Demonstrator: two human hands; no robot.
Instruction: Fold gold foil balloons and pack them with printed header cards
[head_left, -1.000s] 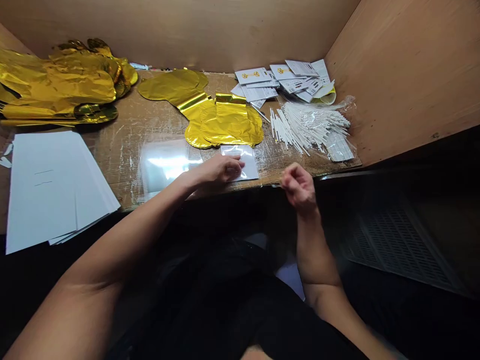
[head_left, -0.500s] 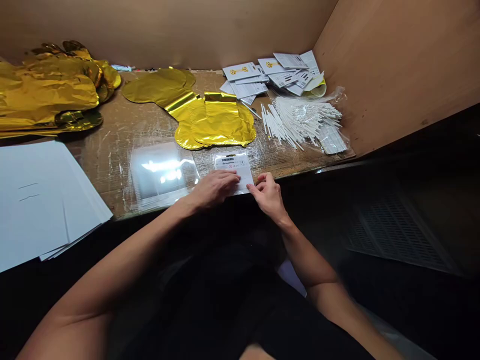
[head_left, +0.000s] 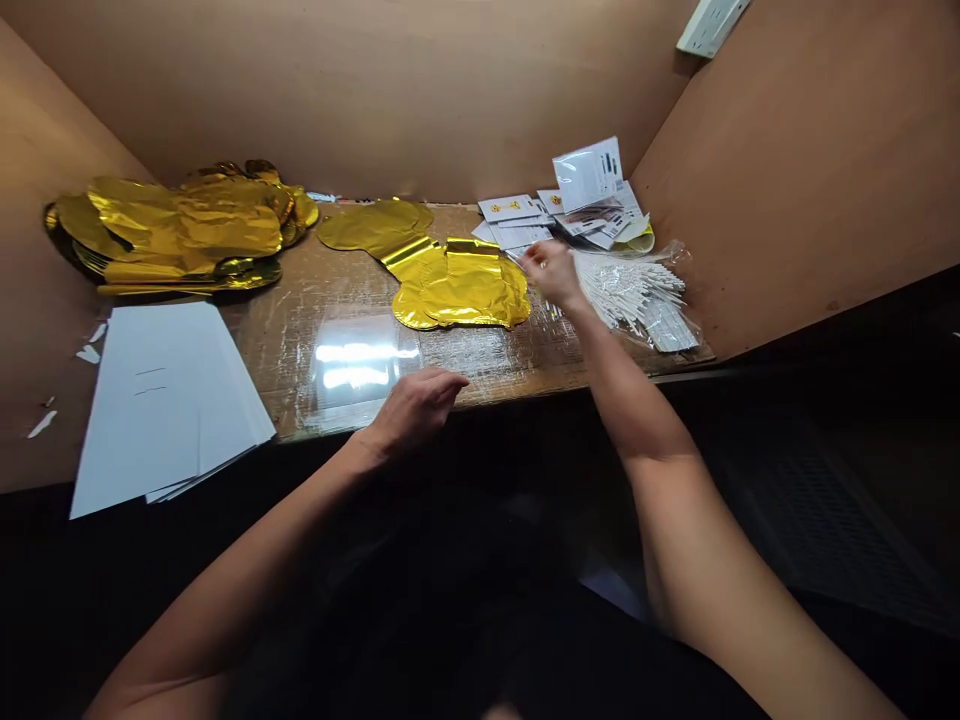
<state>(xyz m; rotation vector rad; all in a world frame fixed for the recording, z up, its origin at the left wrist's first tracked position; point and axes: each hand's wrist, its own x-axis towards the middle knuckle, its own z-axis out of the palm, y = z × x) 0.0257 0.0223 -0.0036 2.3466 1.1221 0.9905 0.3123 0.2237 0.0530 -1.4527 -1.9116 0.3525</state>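
the hands are holding well apart: the left hand (head_left: 420, 405) is sitting by the table's (head_left: 322, 280) front edge, fingers bending inward; the right hand (head_left: 551, 272) is hovering between the gold foil shapes (head_left: 472, 290) and the white sticks (head_left: 630, 290). whether either is gripping anything, i cannot tell. white packets (head_left: 514, 208) are lying behind, one tilting above the pile.

Head camera, worn high, faces forward, down at hands (head_left: 421, 408).
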